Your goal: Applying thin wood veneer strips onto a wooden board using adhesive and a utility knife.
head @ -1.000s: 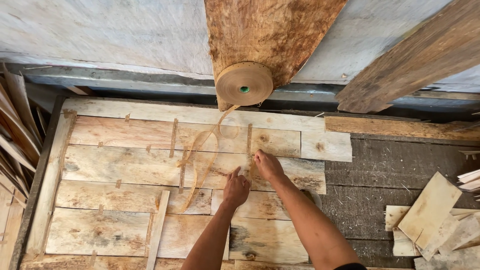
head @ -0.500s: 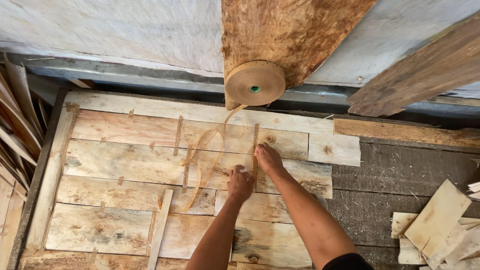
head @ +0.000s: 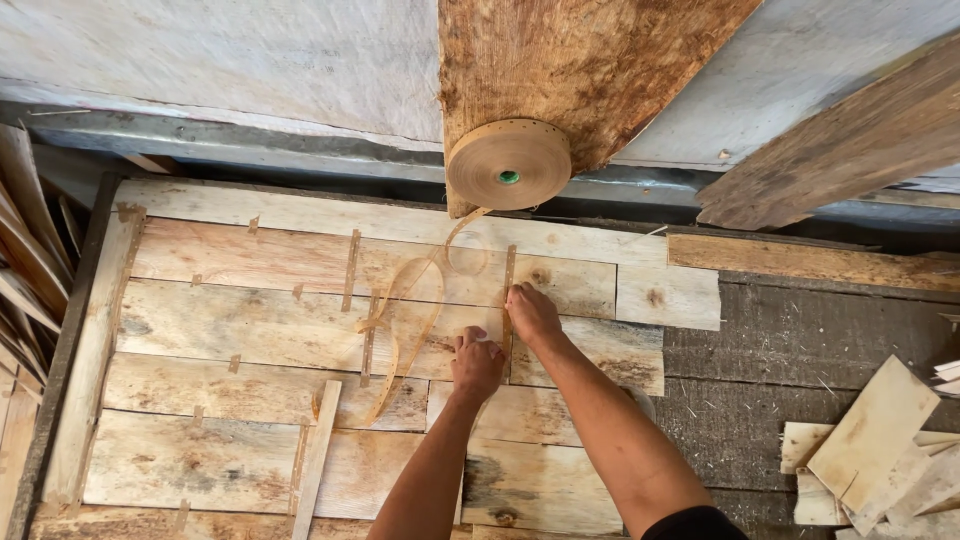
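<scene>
Both hands rest on a sheet of pale wood veneer pieces [head: 250, 330] laid flat on the table [head: 760, 340]. The right hand [head: 532, 315] lies palm down with fingers nearly flat, pressing on a narrow strip of brown paper tape [head: 508, 290] stuck across a seam; it grips nothing. The taped strip sits under the fingertips and runs on toward 12 o'clock, its long axis lying 12 to 6.

The left hand [head: 476, 365] is at 7 o'clock of the right hand, just beside it, loosely curled with knuckles up. Whether it pinches the tape cannot be told.

A loose tape ribbon [head: 405, 320] lies at 9 o'clock of the left hand, looping and twisting over the veneer. Its long axis slants from 1 o'clock, near the tape roll [head: 508, 165], down to 7 o'clock.

The roll hangs at 12 o'clock of the right hand, well apart, against a rough board [head: 580, 70]. Veneer offcuts [head: 870, 440] lie at 4 o'clock.
</scene>
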